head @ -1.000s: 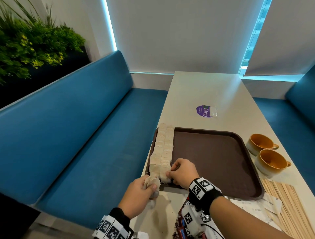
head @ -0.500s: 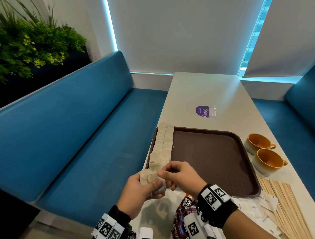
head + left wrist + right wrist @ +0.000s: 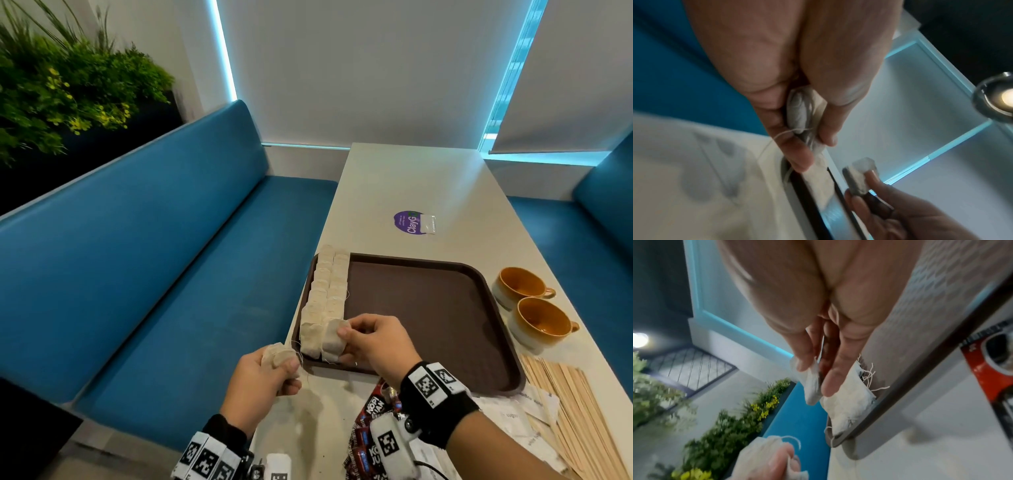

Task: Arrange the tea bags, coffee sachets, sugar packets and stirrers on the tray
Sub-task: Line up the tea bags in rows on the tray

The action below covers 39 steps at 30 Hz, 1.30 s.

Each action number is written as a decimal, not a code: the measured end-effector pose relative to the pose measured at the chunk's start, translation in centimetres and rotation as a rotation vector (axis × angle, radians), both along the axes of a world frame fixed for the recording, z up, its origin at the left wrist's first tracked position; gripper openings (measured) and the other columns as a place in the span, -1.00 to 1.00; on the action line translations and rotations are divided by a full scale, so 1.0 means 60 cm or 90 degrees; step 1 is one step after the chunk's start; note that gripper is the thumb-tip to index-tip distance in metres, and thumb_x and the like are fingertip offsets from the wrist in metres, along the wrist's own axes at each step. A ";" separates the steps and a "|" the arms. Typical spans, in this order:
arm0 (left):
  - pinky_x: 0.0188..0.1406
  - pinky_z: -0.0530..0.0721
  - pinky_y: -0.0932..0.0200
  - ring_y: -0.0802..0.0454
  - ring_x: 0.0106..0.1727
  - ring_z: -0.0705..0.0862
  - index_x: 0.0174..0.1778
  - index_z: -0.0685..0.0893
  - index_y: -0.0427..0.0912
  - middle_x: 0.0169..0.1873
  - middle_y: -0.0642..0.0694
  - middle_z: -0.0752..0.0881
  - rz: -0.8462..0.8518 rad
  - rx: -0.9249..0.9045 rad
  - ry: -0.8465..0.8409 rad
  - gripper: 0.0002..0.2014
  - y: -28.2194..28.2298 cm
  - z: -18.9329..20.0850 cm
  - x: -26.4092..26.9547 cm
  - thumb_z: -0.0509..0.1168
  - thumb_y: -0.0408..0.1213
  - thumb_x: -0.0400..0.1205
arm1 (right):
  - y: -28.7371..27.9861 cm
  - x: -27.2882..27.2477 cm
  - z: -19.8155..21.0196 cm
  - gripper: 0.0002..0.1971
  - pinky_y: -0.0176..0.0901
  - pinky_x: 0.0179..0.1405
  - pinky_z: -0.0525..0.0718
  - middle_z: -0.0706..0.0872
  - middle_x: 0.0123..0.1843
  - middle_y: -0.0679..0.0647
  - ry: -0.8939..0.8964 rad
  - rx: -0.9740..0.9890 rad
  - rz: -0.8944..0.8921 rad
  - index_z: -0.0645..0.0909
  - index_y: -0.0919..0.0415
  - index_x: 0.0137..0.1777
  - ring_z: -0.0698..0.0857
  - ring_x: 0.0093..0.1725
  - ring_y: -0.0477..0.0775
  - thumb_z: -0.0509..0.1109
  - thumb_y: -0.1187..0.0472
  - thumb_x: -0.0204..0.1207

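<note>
A brown tray lies on the pale table. Two rows of beige tea bags run down its left side. My right hand pinches one tea bag at the near end of the right row, over the tray's near left corner; in the right wrist view the pinched tea bag hangs between thumb and finger. My left hand hovers just left of that corner and grips a small bunch of tea bags, seen as tea bags with loose strings in the left wrist view.
Red coffee sachets lie near the front edge under my right wrist. White sugar packets and wooden stirrers lie at the right front. Two orange cups stand right of the tray. A blue bench runs along the left.
My right hand took a tea bag from the bunch in my left hand and carried it forward to the near end of the right row. The left hand stayed near the tray corner.
</note>
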<state>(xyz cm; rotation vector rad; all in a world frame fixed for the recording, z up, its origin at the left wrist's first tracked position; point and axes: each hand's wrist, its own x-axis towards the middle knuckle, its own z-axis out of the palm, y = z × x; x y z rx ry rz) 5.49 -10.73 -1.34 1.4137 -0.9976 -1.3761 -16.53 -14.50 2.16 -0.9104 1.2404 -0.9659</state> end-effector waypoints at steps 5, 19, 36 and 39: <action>-0.19 0.75 0.01 -0.04 -0.33 0.71 -0.19 0.72 -0.41 -0.41 -0.15 0.74 -0.115 -0.017 -0.139 -0.94 -0.005 -0.003 0.018 0.42 -0.55 0.59 | -0.021 0.029 -0.008 -0.88 -0.15 -0.31 0.84 0.84 -0.13 0.34 0.177 -0.045 0.072 0.75 0.47 -0.05 0.84 -0.32 0.07 0.61 0.43 0.51; -0.14 0.69 0.26 0.17 -0.20 0.75 -0.05 0.83 -0.08 0.01 0.27 0.82 -0.247 -0.132 -0.295 -0.80 -0.007 0.003 -0.006 0.43 -0.44 0.52 | -0.052 0.069 -0.043 -0.87 -0.56 -0.43 0.54 0.71 -0.27 -0.12 0.517 -0.116 0.146 0.72 0.02 -0.14 0.62 -0.34 -0.21 0.61 0.24 0.46; -0.09 0.67 0.32 0.23 -0.08 0.74 0.02 0.81 0.03 -0.10 0.15 0.81 -0.237 -0.124 -0.448 -0.83 -0.012 0.003 -0.020 0.39 -0.25 0.56 | -0.074 0.060 -0.043 -0.87 -0.24 -0.08 0.80 0.84 -0.14 -0.01 0.488 -0.091 0.149 0.85 0.12 -0.04 0.82 -0.12 -0.04 0.57 0.08 0.58; -0.06 0.71 0.17 0.18 -0.10 0.73 -0.06 0.77 0.04 -0.12 0.11 0.80 -0.250 -0.112 -0.457 -0.89 -0.017 0.005 -0.025 0.37 -0.21 0.56 | -0.079 0.063 -0.043 -0.87 -0.28 -0.12 0.74 0.84 -0.13 -0.01 0.492 -0.103 0.147 0.85 0.08 -0.03 0.78 -0.17 -0.08 0.58 0.04 0.57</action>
